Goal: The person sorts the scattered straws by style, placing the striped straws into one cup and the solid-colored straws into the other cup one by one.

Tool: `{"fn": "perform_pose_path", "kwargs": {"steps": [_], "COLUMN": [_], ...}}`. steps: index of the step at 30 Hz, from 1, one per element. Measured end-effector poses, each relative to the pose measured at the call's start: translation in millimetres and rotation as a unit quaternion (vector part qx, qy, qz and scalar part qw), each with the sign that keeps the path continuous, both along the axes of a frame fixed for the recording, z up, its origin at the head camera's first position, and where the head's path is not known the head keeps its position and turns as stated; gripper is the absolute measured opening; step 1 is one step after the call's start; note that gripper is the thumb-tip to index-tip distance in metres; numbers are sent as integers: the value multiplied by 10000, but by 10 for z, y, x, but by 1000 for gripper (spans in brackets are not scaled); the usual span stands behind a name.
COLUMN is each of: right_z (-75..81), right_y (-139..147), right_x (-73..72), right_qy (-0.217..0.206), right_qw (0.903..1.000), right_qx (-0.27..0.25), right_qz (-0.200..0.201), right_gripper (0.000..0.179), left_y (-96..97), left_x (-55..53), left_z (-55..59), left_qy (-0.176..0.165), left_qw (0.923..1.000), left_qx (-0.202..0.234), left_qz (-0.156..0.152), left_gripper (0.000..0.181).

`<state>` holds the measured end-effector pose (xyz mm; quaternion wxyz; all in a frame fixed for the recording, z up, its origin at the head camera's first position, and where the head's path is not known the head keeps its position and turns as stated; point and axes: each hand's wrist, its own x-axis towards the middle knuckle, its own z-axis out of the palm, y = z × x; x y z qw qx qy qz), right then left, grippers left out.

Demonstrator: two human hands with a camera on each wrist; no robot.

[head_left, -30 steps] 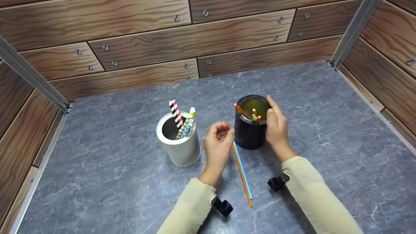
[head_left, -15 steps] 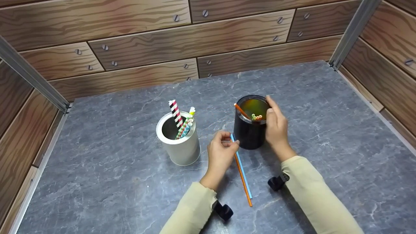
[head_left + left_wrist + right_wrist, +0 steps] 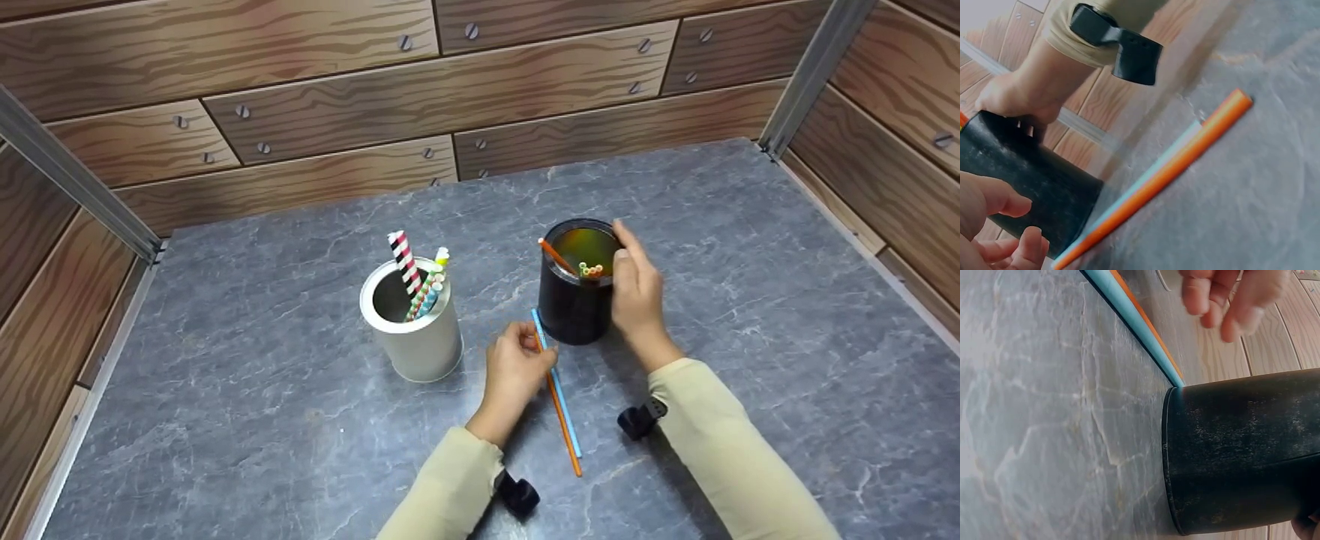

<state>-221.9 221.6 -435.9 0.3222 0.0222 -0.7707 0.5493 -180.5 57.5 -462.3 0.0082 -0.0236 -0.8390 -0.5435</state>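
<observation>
My left hand [image 3: 517, 367] hovers over two straws lying side by side on the table, one orange [image 3: 570, 447] and one blue [image 3: 568, 416]. In the left wrist view its thumb and fingertips [image 3: 1031, 239] stand apart, with nothing between them. My right hand [image 3: 637, 304] grips the right side of a black can [image 3: 574, 311], which stands upright. Inside that can are several straws: an orange straw [image 3: 556, 256] leans on the rim, and others show only their ends. In the right wrist view the can [image 3: 1241, 455] lies across the lower right, close to the straws' far ends.
A white can [image 3: 424, 349] stands left of my left hand. It holds several patterned straws, including pink, black and white striped ones [image 3: 406, 262]. The grey marbled table [image 3: 247, 360] is bounded by wood-patterned panels [image 3: 337, 120] with metal corner strips.
My left hand has come down toward me from beside the black can to over the two straws. The straw ends inside the black can have shifted; my right hand keeps its hold.
</observation>
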Motion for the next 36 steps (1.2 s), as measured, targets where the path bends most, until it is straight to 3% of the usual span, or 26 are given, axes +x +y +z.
{"fn": "perform_pose_path", "kwargs": {"steps": [4, 10, 20, 36], "right_z": [0, 14, -5, -4], "right_y": [-3, -20, -16, -17], "right_x": [0, 9, 3, 5], "right_qy": [13, 0, 93, -23], "right_qw": [10000, 10000, 9999, 10000], "right_qx": [13, -9, 1, -27], "right_qz": [-26, -22, 39, 15], "right_gripper": [39, 40, 41, 41], "left_y": [2, 15, 63, 84], "left_x": [-6, -15, -24, -80], "left_z": [-63, -128, -156, -170], "left_qy": [76, -8, 180, 595], "left_qw": [9995, 9989, 9971, 9872], "left_qx": [-321, -464, -735, -1477], "left_qz": [20, 45, 9, -125], "left_gripper": [26, 24, 22, 24]}}
